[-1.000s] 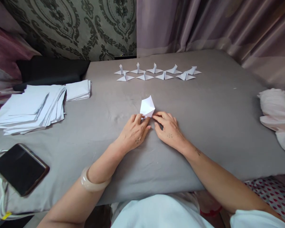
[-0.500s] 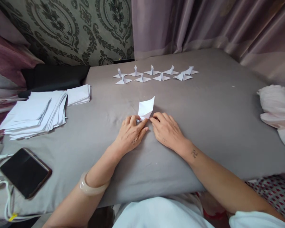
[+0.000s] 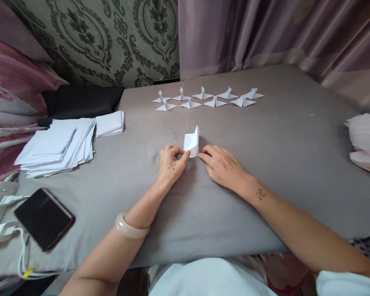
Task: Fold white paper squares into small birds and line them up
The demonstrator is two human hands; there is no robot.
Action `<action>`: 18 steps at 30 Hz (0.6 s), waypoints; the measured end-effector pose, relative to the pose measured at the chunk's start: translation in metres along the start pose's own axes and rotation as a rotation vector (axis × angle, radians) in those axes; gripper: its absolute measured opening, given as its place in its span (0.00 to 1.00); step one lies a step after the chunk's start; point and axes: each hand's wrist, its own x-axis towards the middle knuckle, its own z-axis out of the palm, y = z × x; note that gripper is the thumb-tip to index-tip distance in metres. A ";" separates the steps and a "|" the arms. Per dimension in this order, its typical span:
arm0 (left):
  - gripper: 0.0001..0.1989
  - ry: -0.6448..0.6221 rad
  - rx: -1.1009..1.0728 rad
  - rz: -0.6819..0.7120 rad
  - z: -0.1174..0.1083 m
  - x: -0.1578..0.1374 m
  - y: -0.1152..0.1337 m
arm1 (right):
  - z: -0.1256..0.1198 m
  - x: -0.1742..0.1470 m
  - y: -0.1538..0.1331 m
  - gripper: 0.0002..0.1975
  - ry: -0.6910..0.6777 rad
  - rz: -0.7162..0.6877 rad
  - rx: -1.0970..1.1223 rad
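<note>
A small sheet of white paper (image 3: 190,142), partly folded, stands on the grey cloth in front of me, its right side raised in an upright flap. My left hand (image 3: 173,162) is closed on the paper's near left edge, with the thumb on the fold. At the near right corner, my right hand (image 3: 221,165) has its fingertips pressed together on the paper; the fingers' undersides are hidden. Beyond the hands, several folded white paper figures (image 3: 215,102) with pointed wings are lined up in two rows.
To the left lie a large stack of white paper (image 3: 54,144) and a smaller stack (image 3: 110,123), beside a black cloth-like item (image 3: 83,100). A phone (image 3: 45,219), power strip (image 3: 0,197) and white cables sit nearer. A pale bundled cloth (image 3: 365,137) lies far right.
The paper's right side now stands up as a narrow flap. My left thumb has shifted onto the fold, and the right hand stays at the right corner. The view has shifted slightly left.
</note>
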 end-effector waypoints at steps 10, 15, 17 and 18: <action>0.08 -0.048 0.037 -0.086 -0.005 -0.004 -0.002 | 0.011 -0.005 0.002 0.18 0.144 0.103 0.186; 0.08 -0.056 0.023 -0.098 -0.005 -0.004 -0.001 | 0.017 -0.005 -0.003 0.22 0.228 0.047 0.306; 0.08 -0.059 0.012 -0.105 -0.005 -0.004 0.000 | 0.017 -0.004 -0.005 0.22 0.220 0.019 0.321; 0.08 -0.062 0.005 -0.114 -0.006 -0.004 0.000 | 0.016 -0.004 -0.006 0.22 0.207 0.015 0.318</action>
